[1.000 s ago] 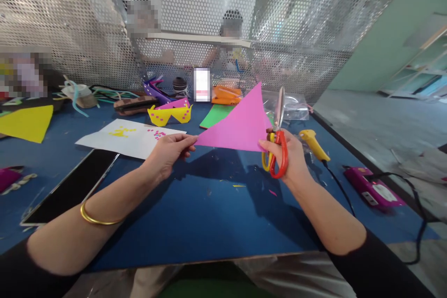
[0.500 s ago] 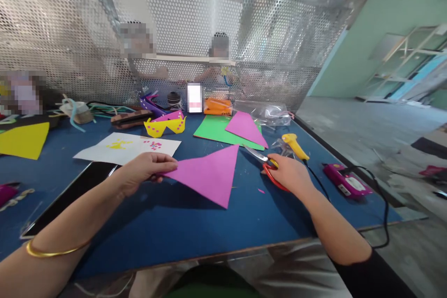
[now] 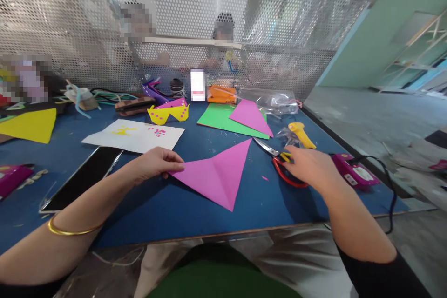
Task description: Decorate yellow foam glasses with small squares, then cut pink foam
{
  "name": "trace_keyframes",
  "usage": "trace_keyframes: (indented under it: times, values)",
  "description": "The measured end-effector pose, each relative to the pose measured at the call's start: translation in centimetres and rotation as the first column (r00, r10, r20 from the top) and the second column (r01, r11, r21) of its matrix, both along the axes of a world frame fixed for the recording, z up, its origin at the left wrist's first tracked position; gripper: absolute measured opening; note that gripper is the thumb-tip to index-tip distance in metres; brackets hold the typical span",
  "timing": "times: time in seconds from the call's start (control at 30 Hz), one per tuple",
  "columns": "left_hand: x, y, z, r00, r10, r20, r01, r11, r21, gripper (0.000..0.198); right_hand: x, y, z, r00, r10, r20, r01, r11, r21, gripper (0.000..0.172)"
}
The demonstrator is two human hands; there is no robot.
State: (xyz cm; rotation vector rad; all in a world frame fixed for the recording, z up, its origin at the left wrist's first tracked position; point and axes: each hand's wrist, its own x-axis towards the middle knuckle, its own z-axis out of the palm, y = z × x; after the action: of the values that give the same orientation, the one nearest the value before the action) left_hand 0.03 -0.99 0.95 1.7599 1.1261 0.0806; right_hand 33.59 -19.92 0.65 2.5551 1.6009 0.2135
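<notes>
My left hand (image 3: 159, 166) pinches the narrow left end of a pink craft sheet (image 3: 218, 174), cut in a flared shape with a faint crease down it. The sheet's wide side points right, low over the blue table. At the right, my right hand (image 3: 312, 166) has its fingers closed at the handles of red-and-yellow scissors (image 3: 291, 178). Their blades (image 3: 267, 146) point up and left, near the sheet's upper corner. Part of the handle is hidden by my fingers. A small pink scrap (image 3: 265, 178) lies between sheet and scissors.
Behind stand yellow craft glasses (image 3: 169, 114), a white paper (image 3: 104, 137) with small cut pieces, and a green sheet (image 3: 223, 121) under another pink piece (image 3: 249, 116). A yellow glue gun (image 3: 302, 135) and a magenta device (image 3: 356, 171) lie right; a dark tablet (image 3: 82, 179) lies left.
The pink sheet has tilted lower towards the table, its crease now showing. My right hand and the scissors have shifted slightly right. The whole view has moved a little.
</notes>
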Motion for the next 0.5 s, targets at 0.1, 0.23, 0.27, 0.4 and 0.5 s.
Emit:
trace_keyframes:
  times: [0.1,0.23,0.27,0.4,0.5]
  values:
    - [0.5,-0.3,0.4,0.999,-0.043,-0.027,0.045,0.997,0.057,0.025,-1.6,-0.3,0.5,0.99,0.137,0.044,-0.141,0.986,0.085,0.038]
    - [0.8,0.2,0.5,0.992,-0.109,-0.062,0.116,0.988,0.107,0.027,-5.9,0.5,-0.8,0.605,0.774,0.187,-0.792,0.561,0.24,0.04]
    - [0.7,0.4,0.5,0.989,-0.129,-0.078,0.137,0.983,0.119,0.029,-6.8,0.8,-1.4,0.502,0.839,0.21,-0.859,0.457,0.23,0.037]
    - [0.0,-0.1,0.6,0.968,-0.125,-0.216,0.202,0.9,0.387,0.037,-8.9,1.6,-3.6,0.345,0.909,0.233,-0.93,0.299,0.212,0.029]
    - [0.2,-2.9,0.2,0.967,-0.085,-0.239,0.249,0.498,0.831,0.039,-9.2,1.5,-4.4,0.36,0.914,0.19,-0.918,0.311,0.245,0.03]
